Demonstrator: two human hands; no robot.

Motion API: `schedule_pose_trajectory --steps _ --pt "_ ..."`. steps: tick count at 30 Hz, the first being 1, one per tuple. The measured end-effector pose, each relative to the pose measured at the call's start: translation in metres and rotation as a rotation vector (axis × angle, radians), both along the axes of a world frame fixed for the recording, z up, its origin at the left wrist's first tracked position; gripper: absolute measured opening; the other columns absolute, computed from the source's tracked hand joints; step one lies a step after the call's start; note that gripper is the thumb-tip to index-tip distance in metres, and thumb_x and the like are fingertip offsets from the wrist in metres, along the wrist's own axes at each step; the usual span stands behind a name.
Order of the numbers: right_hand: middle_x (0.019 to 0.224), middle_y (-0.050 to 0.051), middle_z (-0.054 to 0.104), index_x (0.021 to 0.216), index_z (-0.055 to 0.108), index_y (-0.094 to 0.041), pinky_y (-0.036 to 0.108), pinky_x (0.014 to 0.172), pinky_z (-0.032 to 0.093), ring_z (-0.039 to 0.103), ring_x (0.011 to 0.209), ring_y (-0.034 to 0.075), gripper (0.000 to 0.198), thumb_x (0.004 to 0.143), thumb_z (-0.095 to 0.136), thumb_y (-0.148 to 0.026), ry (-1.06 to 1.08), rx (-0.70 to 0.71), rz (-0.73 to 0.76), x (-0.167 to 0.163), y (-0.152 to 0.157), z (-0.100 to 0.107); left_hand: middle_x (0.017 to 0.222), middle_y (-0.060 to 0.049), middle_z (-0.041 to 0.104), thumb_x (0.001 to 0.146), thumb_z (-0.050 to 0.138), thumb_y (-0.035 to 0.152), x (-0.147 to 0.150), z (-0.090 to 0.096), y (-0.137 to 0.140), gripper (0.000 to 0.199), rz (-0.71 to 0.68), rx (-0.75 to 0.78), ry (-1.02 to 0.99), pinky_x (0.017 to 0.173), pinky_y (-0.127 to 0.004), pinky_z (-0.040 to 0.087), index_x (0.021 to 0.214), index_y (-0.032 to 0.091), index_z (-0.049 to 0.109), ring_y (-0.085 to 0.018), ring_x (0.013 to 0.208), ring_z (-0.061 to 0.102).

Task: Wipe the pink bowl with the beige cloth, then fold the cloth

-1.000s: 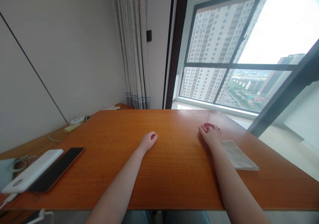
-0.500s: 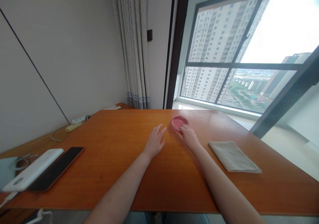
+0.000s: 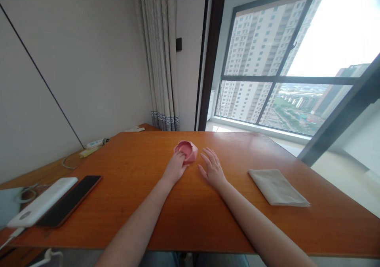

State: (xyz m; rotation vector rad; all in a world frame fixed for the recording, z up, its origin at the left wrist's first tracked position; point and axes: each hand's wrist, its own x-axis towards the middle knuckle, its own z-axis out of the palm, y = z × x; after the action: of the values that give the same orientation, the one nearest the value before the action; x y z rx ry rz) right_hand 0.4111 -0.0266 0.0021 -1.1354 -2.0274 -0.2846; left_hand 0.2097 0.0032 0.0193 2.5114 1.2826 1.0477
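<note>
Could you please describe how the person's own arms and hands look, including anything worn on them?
The left hand and right hand are bare, without gloves. The forearms are bare too: no sleeves, watch or bracelet shows. Rings cannot be ruled out on the partly hidden left fingers.

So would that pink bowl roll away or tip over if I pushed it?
The pink bowl probably won't roll: its outside looks flat-sided. It seems unlikely to tip, being low and wide. It's likely stiff too: its edges look crisp.
</note>
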Motion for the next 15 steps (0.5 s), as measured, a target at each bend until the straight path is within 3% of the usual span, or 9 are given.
schedule_pose_trajectory --steps 3,7,11,15 --pt "0.142 0.012 0.032 0.133 0.038 -0.021 0.053 0.107 0.027 0.024 0.135 0.028 0.048 0.086 0.042 -0.027 0.026 -0.051 -0.086 0.005 0.006 -0.006 0.107 -0.015 0.059 0.071 0.066 0.023 -0.04 0.012 0.011 0.029 0.165 -0.052 0.035 0.095 -0.041 0.039 0.098 0.014 0.06 -0.028 0.105 0.052" --pt "0.142 0.014 0.034 0.132 0.04 -0.016 0.049 0.109 0.024 0.023 0.135 0.027 0.047 0.086 0.042 -0.026 0.008 -0.155 -0.169 0.005 0.011 -0.009 0.094 -0.013 0.064 0.07 0.063 0.034 -0.116 0.021 0.02 0.024 0.38 -0.191 0.257 0.084 -0.039 0.044 0.083 0.015 0.062 -0.029 0.093 0.058" --pt "0.135 0.014 0.042 0.118 0.054 -0.016 0.05 0.108 0.023 0.032 0.129 0.029 0.036 0.085 0.045 -0.029 -0.062 -0.313 -0.158 0.006 0.011 -0.011 0.09 -0.013 0.066 0.069 0.06 0.038 -0.186 0.015 0.02 0.025 0.528 -0.27 0.4 0.084 -0.039 0.044 0.079 0.015 0.062 -0.03 0.09 0.06" --pt "0.131 0.014 0.047 0.11 0.058 -0.018 0.047 0.105 0.028 0.039 0.125 0.027 0.03 0.086 0.047 -0.032 -0.081 -0.4 -0.13 0.008 0.011 -0.015 0.083 -0.013 0.067 0.063 0.061 0.035 -0.226 0.007 0.016 0.024 0.588 -0.322 0.404 0.081 -0.039 0.045 0.076 0.015 0.061 -0.03 0.084 0.062"
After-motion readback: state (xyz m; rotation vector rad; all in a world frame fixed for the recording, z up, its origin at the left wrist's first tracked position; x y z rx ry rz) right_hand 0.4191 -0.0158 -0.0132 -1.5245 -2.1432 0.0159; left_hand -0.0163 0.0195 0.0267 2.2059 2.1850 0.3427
